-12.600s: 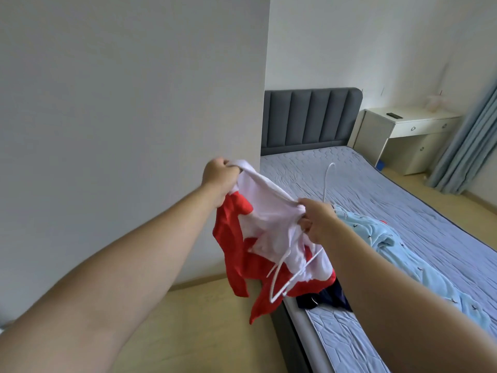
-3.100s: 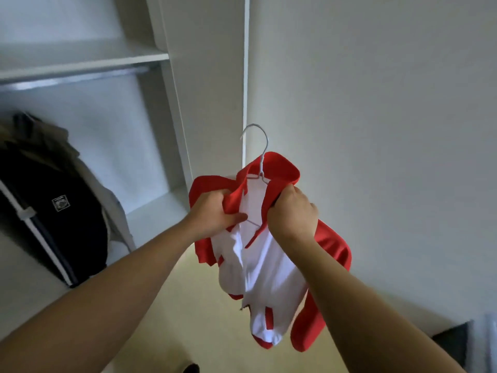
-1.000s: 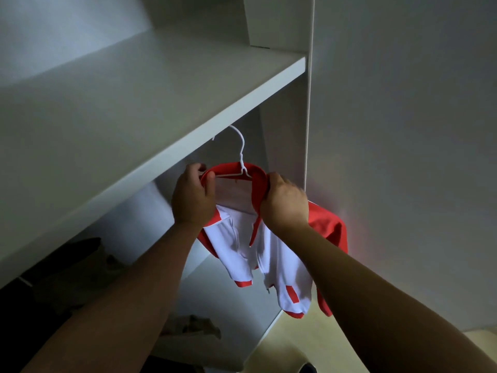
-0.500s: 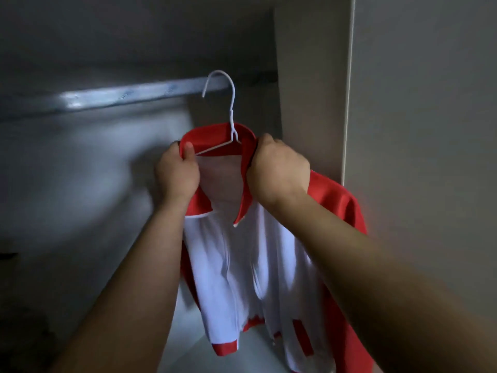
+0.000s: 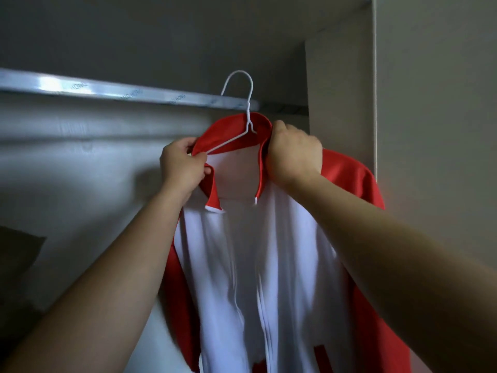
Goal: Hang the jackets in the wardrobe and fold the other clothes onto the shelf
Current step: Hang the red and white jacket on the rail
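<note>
I hold the red and white jacket (image 5: pixel 255 265) up inside the wardrobe, at the right end of the metal rail (image 5: pixel 107 90) and close to the side panel (image 5: pixel 338 90). A white wire hanger (image 5: pixel 243 84) sits inside the jacket. The left grip (image 5: pixel 183 162) pinches the left side of the red collar together with the wire arm, and the right grip (image 5: pixel 294 154) is closed around the right side of the collar. The hook stands at the height of the rail, with its open side turned to the left. I cannot tell if it is over the rail or only in front of it. In my judgement this is the main risk: if I let go before the hook is really seated, the hanger will drop with the jacket to the wardrobe floor. The fabric looks smooth and the front is open at the top, so the jacket could also slide off one thin wire shoulder if I release the collar unevenly. The right red sleeve hangs in front of the edge of the side panel, and it may catch there. I would lower the hook, feel the weight go onto the rail, and only then open both grips.
</note>
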